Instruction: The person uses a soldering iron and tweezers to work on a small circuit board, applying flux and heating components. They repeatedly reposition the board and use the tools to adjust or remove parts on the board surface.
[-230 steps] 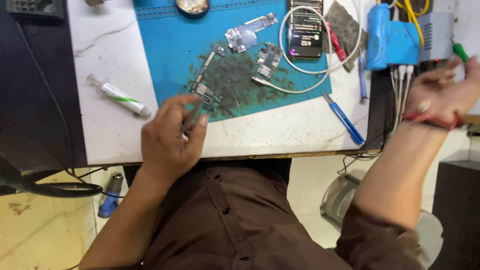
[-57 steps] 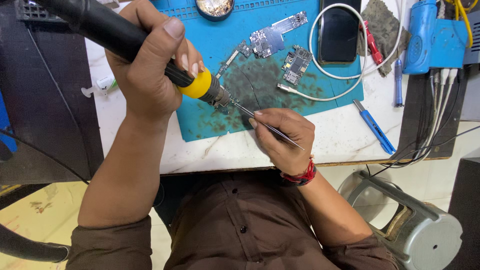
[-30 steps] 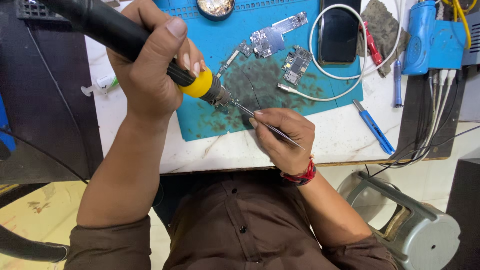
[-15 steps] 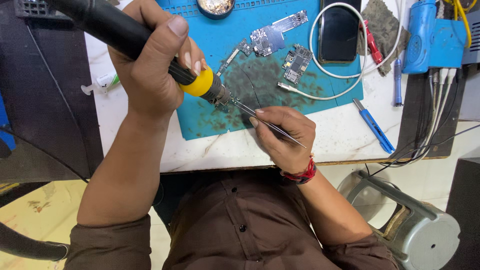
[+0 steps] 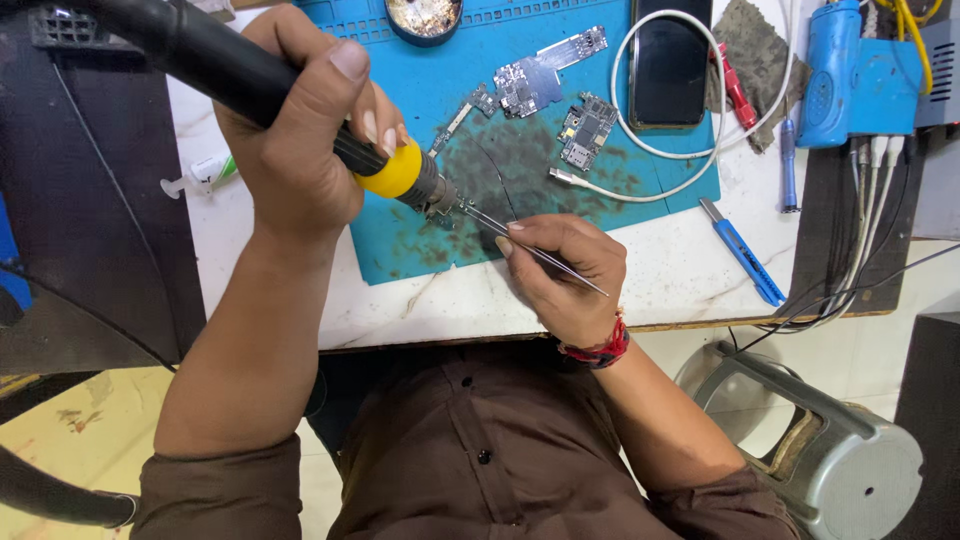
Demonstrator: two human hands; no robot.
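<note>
Two hands work together in the head view. Left hand [image 5: 300, 150] grips the hot-air handpiece [image 5: 395, 172], nozzle angled onto a small circuit board [image 5: 442, 207] on the blue mat [image 5: 400, 245]. Right hand [image 5: 560, 270] pinches tweezers [image 5: 530, 245], steadying that board. Nearby: other boards [image 5: 585, 128], phone [image 5: 668, 65], white cable [image 5: 600, 185], blue knife [image 5: 742, 250].

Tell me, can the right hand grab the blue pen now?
Probably not right away: the right hand is full, holding tweezers. The blue pen lies close by on the white table, nothing between.
</note>
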